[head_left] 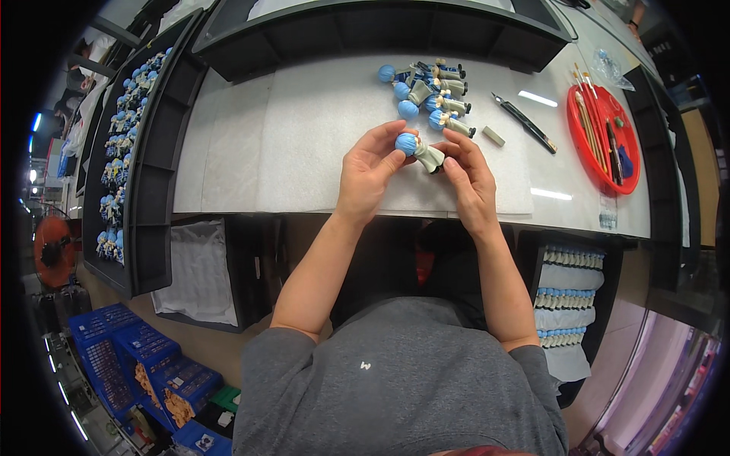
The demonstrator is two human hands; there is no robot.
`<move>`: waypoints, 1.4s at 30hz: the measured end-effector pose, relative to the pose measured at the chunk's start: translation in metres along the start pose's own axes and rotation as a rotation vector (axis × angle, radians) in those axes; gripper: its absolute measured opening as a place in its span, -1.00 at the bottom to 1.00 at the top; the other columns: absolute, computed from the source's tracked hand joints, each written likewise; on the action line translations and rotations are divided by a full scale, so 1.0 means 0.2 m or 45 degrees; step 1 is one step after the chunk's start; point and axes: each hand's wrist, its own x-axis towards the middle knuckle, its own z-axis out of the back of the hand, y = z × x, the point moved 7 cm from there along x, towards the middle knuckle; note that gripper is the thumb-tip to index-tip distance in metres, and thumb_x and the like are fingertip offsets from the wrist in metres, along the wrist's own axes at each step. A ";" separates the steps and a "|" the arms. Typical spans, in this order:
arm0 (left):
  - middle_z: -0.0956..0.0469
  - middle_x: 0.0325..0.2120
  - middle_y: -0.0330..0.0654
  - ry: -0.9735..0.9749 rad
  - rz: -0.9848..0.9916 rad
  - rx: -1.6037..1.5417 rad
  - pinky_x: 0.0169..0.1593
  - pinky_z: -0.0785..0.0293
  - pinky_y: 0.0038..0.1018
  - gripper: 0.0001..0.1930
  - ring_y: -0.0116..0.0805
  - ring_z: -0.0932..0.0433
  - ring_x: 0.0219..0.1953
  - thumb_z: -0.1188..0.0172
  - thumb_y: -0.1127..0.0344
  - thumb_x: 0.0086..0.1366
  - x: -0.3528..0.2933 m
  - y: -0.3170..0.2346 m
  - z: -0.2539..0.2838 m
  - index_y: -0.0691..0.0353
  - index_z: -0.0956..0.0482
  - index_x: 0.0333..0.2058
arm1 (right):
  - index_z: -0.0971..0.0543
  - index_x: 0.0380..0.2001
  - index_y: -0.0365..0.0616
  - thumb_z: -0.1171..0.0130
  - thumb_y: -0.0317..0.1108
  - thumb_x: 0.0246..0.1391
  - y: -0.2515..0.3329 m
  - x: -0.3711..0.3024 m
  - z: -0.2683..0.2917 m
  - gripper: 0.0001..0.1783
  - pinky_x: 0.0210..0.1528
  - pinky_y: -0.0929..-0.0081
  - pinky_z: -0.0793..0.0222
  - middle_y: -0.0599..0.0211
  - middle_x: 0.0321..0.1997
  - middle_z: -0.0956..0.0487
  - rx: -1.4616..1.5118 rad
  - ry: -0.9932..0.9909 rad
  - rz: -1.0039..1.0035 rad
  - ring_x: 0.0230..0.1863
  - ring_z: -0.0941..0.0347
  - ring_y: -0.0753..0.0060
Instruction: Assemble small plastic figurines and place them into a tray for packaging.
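Between my two hands, above the white table mat, is a small blue-haired figurine [427, 155] in a pale grey-green garment with dark feet. My left hand [366, 169] pinches it at the blue head. Around the foot end, the fingers and thumb of my right hand [473, 181] close on it. The figurine lies tilted, head to the left and feet to the right. Just beyond my hands, several similar figurines [417, 93] lie in a loose group, heads mostly leftward. A small grey block [493, 136] rests to the right of them.
A black-handled craft knife [525, 123] lies on the right. Beyond it, a red basket [636, 179] holds brushes and small tools. Black trays stand at the back [380, 32] and left [149, 220], the left one with many figurines. Another tray [541, 380] of figurine rows sits below the table's right side.
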 end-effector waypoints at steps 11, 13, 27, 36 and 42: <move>-0.35 -0.05 -0.01 0.054 -0.103 0.358 0.02 -0.31 -0.43 -0.63 -0.28 -0.36 -0.03 0.01 0.57 0.16 0.02 0.08 -0.02 0.40 -0.29 -0.02 | -0.41 -0.09 -0.21 -0.08 -0.55 -0.08 0.10 -0.08 0.19 -0.61 -0.14 0.52 -0.37 0.20 -0.16 -0.48 -0.161 -0.234 0.174 -0.14 -0.41 0.43; -0.33 -0.03 -0.02 0.113 -0.070 0.385 0.01 -0.31 -0.43 -0.67 -0.27 -0.34 -0.01 0.06 0.50 0.22 0.02 0.08 -0.05 0.39 -0.28 -0.02 | -0.42 -0.10 -0.19 -0.06 -0.60 -0.07 0.18 -0.26 0.40 -0.62 -0.10 0.54 -0.35 0.22 -0.15 -0.46 -0.072 -0.434 0.229 -0.09 -0.39 0.44; -0.45 -0.19 -0.13 0.153 -0.080 0.589 -0.07 -0.32 -0.59 -0.77 -0.42 -0.41 -0.17 0.03 0.43 0.24 0.02 0.07 -0.07 0.37 -0.38 -0.14 | -0.55 -0.31 0.02 -0.16 -0.37 -0.15 0.01 -3.39 1.41 -0.77 -0.19 0.43 -0.36 0.24 -0.35 -0.57 -1.265 -2.874 -0.678 -0.28 -0.50 0.28; -0.46 -0.23 -0.15 0.130 -0.114 0.717 -0.09 -0.33 -0.62 -0.78 -0.44 -0.43 -0.21 0.02 0.44 0.23 0.02 0.06 -0.04 0.37 -0.40 -0.16 | -0.54 -0.26 -0.05 -0.05 -0.39 -0.16 -0.37 -3.14 1.70 -0.71 -0.21 0.26 -0.37 0.14 -0.27 -0.53 -1.252 -2.331 -1.048 -0.24 -0.45 0.06; -0.47 -0.25 -0.16 0.139 -0.130 0.695 -0.11 -0.36 -0.63 -0.80 -0.44 -0.43 -0.22 0.01 0.45 0.22 0.02 0.07 -0.06 0.35 -0.42 -0.18 | -0.41 -0.04 -0.01 0.18 -0.06 -0.02 -0.49 -3.01 1.84 -0.51 -0.04 0.33 -0.31 0.22 0.00 -0.42 -1.672 -1.547 -1.291 0.00 -0.35 0.21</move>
